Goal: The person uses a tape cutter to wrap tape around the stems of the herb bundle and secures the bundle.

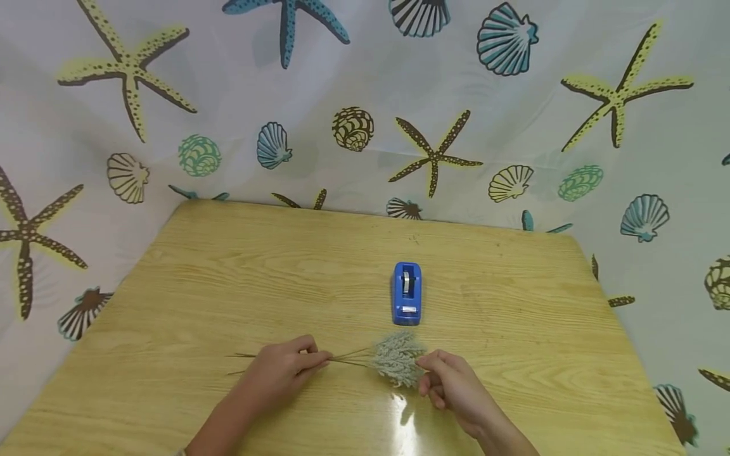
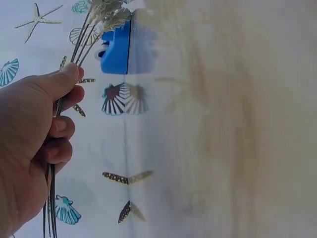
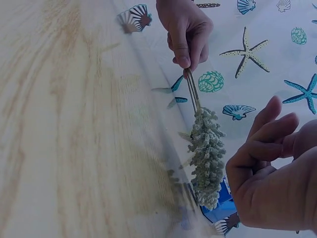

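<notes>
My left hand (image 1: 285,367) grips a small bunch of thin stems, curled fingers and thumb round them, as the left wrist view shows. The stems (image 2: 79,44) run to pale grey-green flower heads (image 1: 397,358), bushy and clustered, pointing right above the table. Loose stem ends (image 2: 51,208) stick out behind the left hand. My right hand (image 1: 456,386) is at the right end of the flower heads, its fingers loosely bent. Nothing shows between those fingers (image 3: 267,124) in the right wrist view.
A blue tape dispenser (image 1: 407,294) stands on the wooden table (image 1: 256,272), just beyond the flower heads. A white cloth (image 1: 342,82) printed with starfish and shells hangs behind the table and along both sides.
</notes>
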`<state>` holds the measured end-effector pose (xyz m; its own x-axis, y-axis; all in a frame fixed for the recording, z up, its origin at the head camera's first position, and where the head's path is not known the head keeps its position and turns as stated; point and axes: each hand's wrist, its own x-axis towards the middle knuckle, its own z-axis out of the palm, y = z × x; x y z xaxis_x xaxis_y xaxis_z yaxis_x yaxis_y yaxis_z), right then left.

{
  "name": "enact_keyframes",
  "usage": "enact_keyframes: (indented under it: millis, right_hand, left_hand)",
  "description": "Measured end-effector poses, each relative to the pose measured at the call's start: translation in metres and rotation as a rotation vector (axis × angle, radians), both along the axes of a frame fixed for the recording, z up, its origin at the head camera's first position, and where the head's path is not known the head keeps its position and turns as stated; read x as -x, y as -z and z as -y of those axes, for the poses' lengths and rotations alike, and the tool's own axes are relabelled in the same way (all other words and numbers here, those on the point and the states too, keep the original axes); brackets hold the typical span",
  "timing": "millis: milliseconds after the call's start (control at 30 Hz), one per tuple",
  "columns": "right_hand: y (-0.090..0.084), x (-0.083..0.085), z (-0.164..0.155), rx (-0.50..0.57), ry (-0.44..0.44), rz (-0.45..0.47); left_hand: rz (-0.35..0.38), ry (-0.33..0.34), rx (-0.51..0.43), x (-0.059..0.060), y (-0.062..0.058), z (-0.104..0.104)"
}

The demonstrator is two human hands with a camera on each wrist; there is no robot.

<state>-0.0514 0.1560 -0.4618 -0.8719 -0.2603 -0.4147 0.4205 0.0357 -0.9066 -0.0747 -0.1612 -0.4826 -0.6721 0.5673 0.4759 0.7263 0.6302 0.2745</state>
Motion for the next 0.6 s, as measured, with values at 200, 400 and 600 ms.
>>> enact_keyframes:
  millis: [200,400,600]
  right_hand:
    - [0.000,0.000,-0.002,0.009,0.019,0.010]
    - [0.001,-0.002,-0.001,0.000,0.034,0.021]
    - [-0.001,0.001,0.000,0.009,0.054,-0.010]
  left_hand:
    - [0.075,0.041,-0.042,0.003,0.002,-0.020]
    - [0.192,0.007,-0.022,0.001,0.004,-0.049]
    - [0.266,-0.002,0.024,0.010,0.001,-0.075]
